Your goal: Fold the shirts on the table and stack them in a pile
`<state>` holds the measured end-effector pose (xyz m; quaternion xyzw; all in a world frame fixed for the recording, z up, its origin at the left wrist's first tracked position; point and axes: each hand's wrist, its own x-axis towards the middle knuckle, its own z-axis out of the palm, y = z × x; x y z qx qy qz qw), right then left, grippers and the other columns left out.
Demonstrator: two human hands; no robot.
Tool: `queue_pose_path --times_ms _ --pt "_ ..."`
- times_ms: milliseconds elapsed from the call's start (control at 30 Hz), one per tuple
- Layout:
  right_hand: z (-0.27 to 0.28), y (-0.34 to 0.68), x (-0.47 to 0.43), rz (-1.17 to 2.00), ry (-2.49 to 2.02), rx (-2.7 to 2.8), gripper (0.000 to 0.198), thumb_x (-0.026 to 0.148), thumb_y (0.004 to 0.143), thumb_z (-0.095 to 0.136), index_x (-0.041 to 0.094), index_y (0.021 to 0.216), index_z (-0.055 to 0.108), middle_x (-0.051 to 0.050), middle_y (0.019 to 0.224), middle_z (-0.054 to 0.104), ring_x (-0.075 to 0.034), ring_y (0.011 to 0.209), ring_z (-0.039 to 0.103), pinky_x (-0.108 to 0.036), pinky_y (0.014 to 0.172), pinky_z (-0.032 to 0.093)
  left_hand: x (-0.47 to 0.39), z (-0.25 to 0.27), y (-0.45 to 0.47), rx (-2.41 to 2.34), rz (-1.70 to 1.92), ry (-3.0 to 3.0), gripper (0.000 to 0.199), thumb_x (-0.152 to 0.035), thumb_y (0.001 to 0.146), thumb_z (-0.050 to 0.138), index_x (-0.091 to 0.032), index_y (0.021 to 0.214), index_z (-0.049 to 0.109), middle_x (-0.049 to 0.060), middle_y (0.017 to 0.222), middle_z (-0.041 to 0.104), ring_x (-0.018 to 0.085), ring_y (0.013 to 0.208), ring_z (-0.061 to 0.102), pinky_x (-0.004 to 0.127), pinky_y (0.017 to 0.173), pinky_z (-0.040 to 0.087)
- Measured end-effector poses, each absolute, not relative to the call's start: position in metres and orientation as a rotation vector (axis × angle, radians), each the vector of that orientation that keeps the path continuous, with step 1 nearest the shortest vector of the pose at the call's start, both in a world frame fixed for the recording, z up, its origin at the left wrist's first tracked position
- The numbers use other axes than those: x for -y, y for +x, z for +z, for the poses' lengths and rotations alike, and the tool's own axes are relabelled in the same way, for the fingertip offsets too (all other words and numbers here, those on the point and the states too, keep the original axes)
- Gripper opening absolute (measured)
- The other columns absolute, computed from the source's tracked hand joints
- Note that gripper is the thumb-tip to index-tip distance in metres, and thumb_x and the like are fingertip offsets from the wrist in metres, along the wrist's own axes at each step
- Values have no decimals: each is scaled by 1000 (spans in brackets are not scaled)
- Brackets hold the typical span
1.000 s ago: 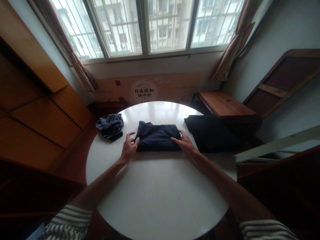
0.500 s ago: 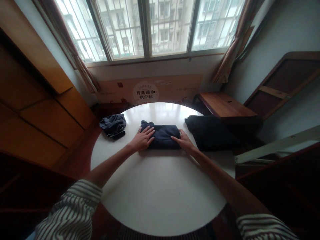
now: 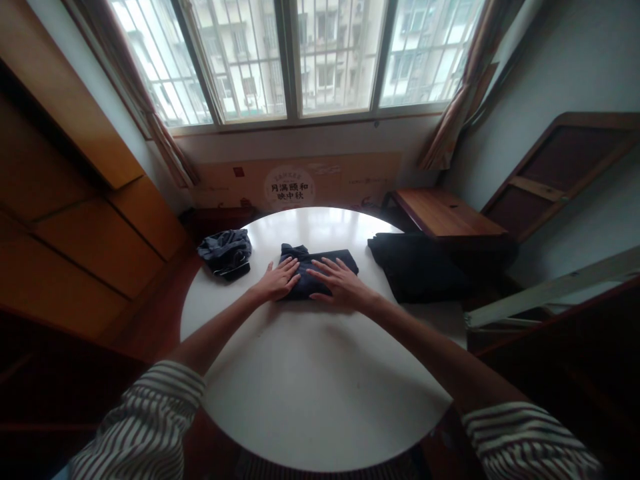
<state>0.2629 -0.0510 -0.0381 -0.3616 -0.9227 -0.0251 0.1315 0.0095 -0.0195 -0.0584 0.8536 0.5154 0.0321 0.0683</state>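
A dark navy folded garment [image 3: 306, 285] lies flat on the white round table [image 3: 320, 373], a bunched bit of cloth sticking out at its far left corner. Spread over its left end is my left hand [image 3: 281, 279], fingers stretched out and touching the cloth. My right hand [image 3: 341, 284], also with fingers apart, is over the right half and hides part of it; whether the palm presses down I cannot tell. Neither hand grips anything.
To the left on the table sits a crumpled dark grey-blue garment [image 3: 225, 253]. A black folded cloth pile [image 3: 420, 267] lies at the right edge. Beyond stand a low wooden table [image 3: 445, 210] and a barred window [image 3: 295, 60].
My right hand has left the garment's right edge and moved left over its top, its fingers now spread. My left hand has shifted slightly left.
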Motion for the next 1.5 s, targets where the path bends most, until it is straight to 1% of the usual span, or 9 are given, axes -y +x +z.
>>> queue_pose_path --times_ms 167,467,700,867,967,1067,1167,1300,1500 --pt "-61 259 45 84 -1198 2736 87 72 84 52 23 154 34 -18 158 31 -45 143 26 -62 113 20 37 -56 -17 -1171 498 2835 48 -42 100 44 -17 139 51 14 146 50 28 145 32 52 117 32" --pt "-60 254 45 198 -1211 2673 82 68 84 58 23 151 41 -21 155 36 -47 141 30 -66 112 19 50 -58 -48 -820 488 2930 54 -15 84 57 -16 137 50 17 139 56 28 136 46 48 111 43" --pt "-46 248 49 289 -1282 2639 69 59 90 54 20 146 47 -22 151 41 -47 139 33 -67 109 22 33 -44 -37 -1091 661 2648 44 -18 79 57 -18 123 57 10 113 68 21 101 67 35 95 52" --pt "-14 250 73 834 -1041 2346 66 32 85 62 14 145 41 -17 121 65 -32 110 62 -48 97 46 26 21 -19 -1108 1019 2567 47 -27 89 52 -17 135 48 9 114 66 19 99 65 33 92 51" --pt "7 249 100 1262 -845 1891 63 29 82 64 20 140 43 -9 120 65 -26 108 62 -42 96 50 13 68 -5 -1099 1041 2505 47 -36 93 51 -19 137 48 8 126 62 21 113 60 36 98 48" --pt "14 243 122 1701 -759 1471 68 31 77 70 26 139 42 -6 123 65 -25 105 65 -42 91 55 -12 89 10 -939 762 2453 45 -44 92 54 -21 131 57 7 129 62 23 120 57 36 100 47" --pt "-2 237 131 1884 -872 1178 66 30 76 72 26 135 44 -7 116 67 -25 97 69 -43 87 58 -42 67 22 -896 431 2331 41 -48 88 59 -22 119 67 6 116 69 22 109 63 31 90 51" --pt "-41 235 130 1814 -1121 1013 62 24 73 72 24 129 44 -5 107 69 -23 91 70 -42 85 59 -62 12 35 -1080 194 2267 40 -44 81 68 -17 111 70 9 102 73 22 92 68 30 80 53" --pt "-60 242 133 1830 -1103 1012 84 32 74 76 28 141 25 -6 112 67 -24 95 70 -43 87 58 -22 -32 44 -1315 383 2621 37 -37 97 45 -15 118 67 14 120 68 25 113 62 40 102 45"
